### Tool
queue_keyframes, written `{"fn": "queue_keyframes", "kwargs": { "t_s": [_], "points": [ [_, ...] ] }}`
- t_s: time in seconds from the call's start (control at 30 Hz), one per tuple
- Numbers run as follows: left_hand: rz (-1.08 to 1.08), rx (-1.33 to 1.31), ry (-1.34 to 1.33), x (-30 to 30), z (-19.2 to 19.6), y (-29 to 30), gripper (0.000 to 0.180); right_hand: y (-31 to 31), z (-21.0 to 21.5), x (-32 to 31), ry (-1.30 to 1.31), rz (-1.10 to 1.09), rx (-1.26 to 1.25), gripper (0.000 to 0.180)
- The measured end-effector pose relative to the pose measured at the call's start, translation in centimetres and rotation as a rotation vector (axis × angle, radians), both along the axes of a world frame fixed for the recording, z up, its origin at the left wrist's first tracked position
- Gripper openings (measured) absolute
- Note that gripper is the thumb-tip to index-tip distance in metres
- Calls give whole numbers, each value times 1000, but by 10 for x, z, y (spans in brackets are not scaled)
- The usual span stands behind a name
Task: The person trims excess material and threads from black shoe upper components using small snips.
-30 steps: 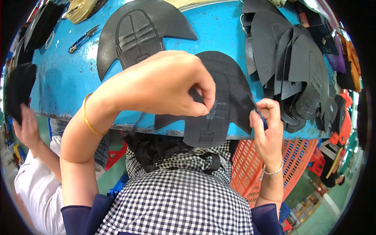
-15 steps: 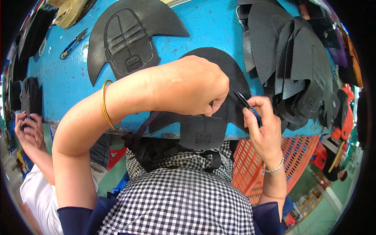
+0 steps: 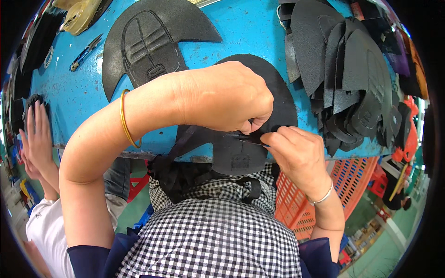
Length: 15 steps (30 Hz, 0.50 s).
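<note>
A black, stitched, shoe-upper-shaped piece (image 3: 282,97) lies face down at the table's near edge, its tongue-like end hanging toward my apron. My left hand (image 3: 232,95) reaches across it with the fingers curled in a pinch close above its middle. Whatever is between those fingertips is hidden. From the right, my right hand (image 3: 299,155) grips a pair of thread snips (image 3: 254,142), mostly covered by the fingers. Their thin blades point left along the piece, just below my left fingertips. A second black piece (image 3: 194,23), stitched side up, lies beyond my left forearm.
Layered black pieces (image 3: 310,51) are heaped at the right of the blue table (image 3: 250,28). A blue-and-black hand tool (image 3: 85,53) lies at the left. An orange plastic basket (image 3: 354,180) stands below the right edge. Another person's hand (image 3: 39,134) works at the far left.
My right hand has moved left and turned, bringing the snips from beside the piece onto its middle, under my left fingers. The left hand stays nearly in place. The other person's hand has opened flat.
</note>
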<state>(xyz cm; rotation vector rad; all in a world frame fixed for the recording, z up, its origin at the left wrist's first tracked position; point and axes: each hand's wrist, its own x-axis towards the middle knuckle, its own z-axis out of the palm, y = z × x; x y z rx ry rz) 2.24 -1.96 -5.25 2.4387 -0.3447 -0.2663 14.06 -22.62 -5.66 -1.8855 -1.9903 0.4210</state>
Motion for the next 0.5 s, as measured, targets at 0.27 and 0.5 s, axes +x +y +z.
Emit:
{"fn": "queue_keyframes", "kwargs": {
  "t_s": [0.27,0.5],
  "points": [
    [110,150,-117,-4,2,10,14,4,1,4,26,37,-26,16],
    [160,82,138,6,8,15,10,10,5,5,101,24,11,16]
  ]
}}
